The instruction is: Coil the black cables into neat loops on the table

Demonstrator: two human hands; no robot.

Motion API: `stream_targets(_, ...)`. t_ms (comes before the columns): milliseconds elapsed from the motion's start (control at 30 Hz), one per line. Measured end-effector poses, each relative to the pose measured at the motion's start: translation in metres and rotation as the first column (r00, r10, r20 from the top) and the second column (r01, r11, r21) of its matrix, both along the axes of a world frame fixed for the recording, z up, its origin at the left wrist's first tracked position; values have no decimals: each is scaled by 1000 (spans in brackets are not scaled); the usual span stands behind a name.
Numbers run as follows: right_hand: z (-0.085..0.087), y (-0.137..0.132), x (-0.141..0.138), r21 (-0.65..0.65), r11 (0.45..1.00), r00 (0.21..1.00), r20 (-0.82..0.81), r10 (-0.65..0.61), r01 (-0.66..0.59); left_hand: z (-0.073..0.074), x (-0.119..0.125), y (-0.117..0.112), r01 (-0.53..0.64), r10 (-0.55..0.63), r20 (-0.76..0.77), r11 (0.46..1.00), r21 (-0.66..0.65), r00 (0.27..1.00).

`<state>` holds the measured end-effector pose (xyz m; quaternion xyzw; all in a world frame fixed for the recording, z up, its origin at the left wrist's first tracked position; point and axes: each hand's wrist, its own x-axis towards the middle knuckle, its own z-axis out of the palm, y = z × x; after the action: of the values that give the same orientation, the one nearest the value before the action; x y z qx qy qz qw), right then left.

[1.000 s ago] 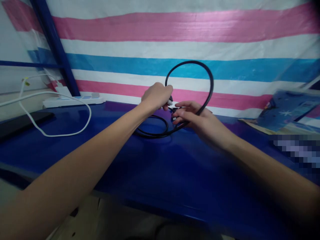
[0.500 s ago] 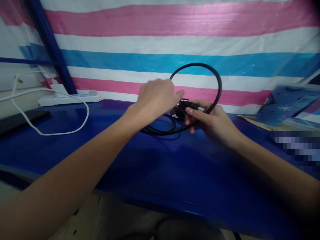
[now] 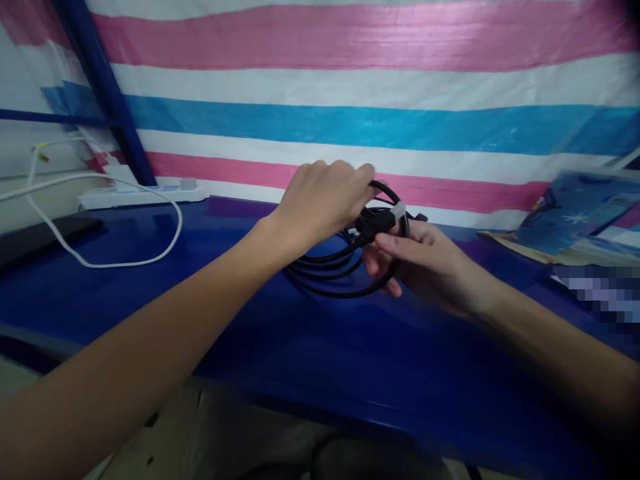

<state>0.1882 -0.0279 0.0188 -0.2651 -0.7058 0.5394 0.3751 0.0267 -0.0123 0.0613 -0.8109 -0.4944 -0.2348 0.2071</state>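
"How many things are in reach?"

"One coiled, round black cable point(image 3: 345, 295) with one pale-tipped black plug point(image 3: 381, 225) showing, between two bare hands over the glossy blue counter point(image 3: 325, 347). Farther left, one long white power strip point(image 3: 173, 195)."

"And the hands?"

"The right hand point(image 3: 423, 257), fingers curled, pinches the plug under its thumb. The left hand point(image 3: 323, 203) arches palm-down over the coil, fingertips hidden; its grip cannot be told."
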Motion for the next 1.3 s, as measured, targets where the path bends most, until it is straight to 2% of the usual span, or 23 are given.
stream_targets(100, 0, -3, -5, -21, 998, 998, -41, -55, 54, -8, -6, 14, -133, 131, 102, 991, 4, 986)
stream_targets(300, -4, -5, -7, -110, 993, 994, -98, -53, 42, -13, -23, 30, -266, 279, 118, 957, -114, 953)
stream_targets(400, -6, -5, -9, -130, 990, 996, -65, -60, 51, -12, -28, 30, -282, 307, 133, 942, -180, 942)
stream_targets(500, -6, -4, -11, -109, 986, 991, -39, -131, 126, -11, -29, 29, -266, 303, 147, 937, -227, 942)
stream_targets(600, -5, -2, -12, -72, 973, 966, -119, -229, 221, -10, -31, 32, -245, 290, 173, 939, -239, 941)
stream_targets(733, 1, 1, -9, -86, 952, 929, -207, -305, 294, -8, -36, 38, -146, 195, 227, 966, -216, 954)
stream_targets(833, 7, 1, -5, -87, 918, 899, -188, -396, 386, -8, -35, 40, 1, 83, 308, 964, -265, 948)
stream_targets(900, 11, 1, -2, -79, 897, 887, -137, -441, 434, -11, -32, 41, 162, -19, 395, 929, -333, 919)
stream_targets(1000, 12, 6, 5, -59, 896, 896, -34, -443, 441, -14, -29, 42, 393, -132, 527, 818, -420, 839)
stream_targets(1100, 9, 15, 14, 60, 893, 887, 99, -451, 447, -17, -28, 40, 480, -108, 599, 716, -507, 793)
stream_targets(1167, 7, 22, 20, 228, 853, 830, 213, -515, 470, -17, -26, 38, 518, -68, 631, 643, -565, 773)
stream_targets(1233, 5, 28, 23, 477, 739, 695, 311, -649, 476, -18, -24, 37, 562, -51, 673, 598, -571, 738)
stream_targets(1300, 2, 32, 25, 700, 582, 531, 334, -779, 414, -18, -20, 36, 599, -4, 736, 584, -547, 677)
